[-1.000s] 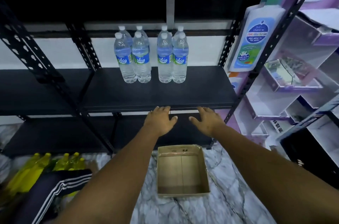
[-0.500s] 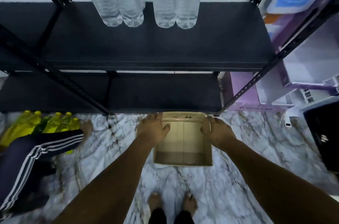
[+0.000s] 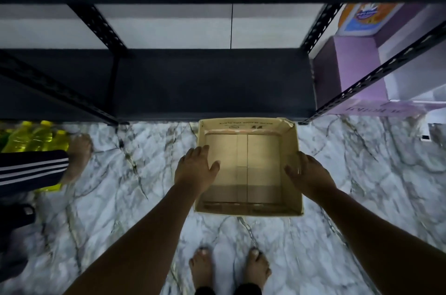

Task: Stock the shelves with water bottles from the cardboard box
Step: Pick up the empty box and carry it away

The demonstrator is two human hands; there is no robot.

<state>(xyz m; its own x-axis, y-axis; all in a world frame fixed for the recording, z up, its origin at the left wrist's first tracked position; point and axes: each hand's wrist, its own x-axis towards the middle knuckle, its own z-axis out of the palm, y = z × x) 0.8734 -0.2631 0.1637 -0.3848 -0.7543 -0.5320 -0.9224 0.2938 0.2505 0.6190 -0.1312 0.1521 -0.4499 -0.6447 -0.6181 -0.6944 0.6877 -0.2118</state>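
An open cardboard box [image 3: 246, 125] stands on the marble floor in front of the black metal shelf [image 3: 212, 84]; nothing lies inside it. My left hand [image 3: 195, 169] rests over the box's left wall, fingers stretched forward and thumb spread inside. My right hand [image 3: 306, 171] is on the right wall, thumb inside the box and fingers bent down over the outside. No water bottles are in view, and the low shelf board is bare.
Yellow bottles [image 3: 31, 137] stand on the floor at the left, beside another person's bare foot [image 3: 78, 157] and striped trouser leg [image 3: 31, 169]. A purple display stand [image 3: 350, 72] is at the right. My bare feet [image 3: 231, 268] are just behind the box.
My view has tilted down, so the bottles on the upper shelf have left the frame. Both hands came down from the shelf edge to the box's side walls.
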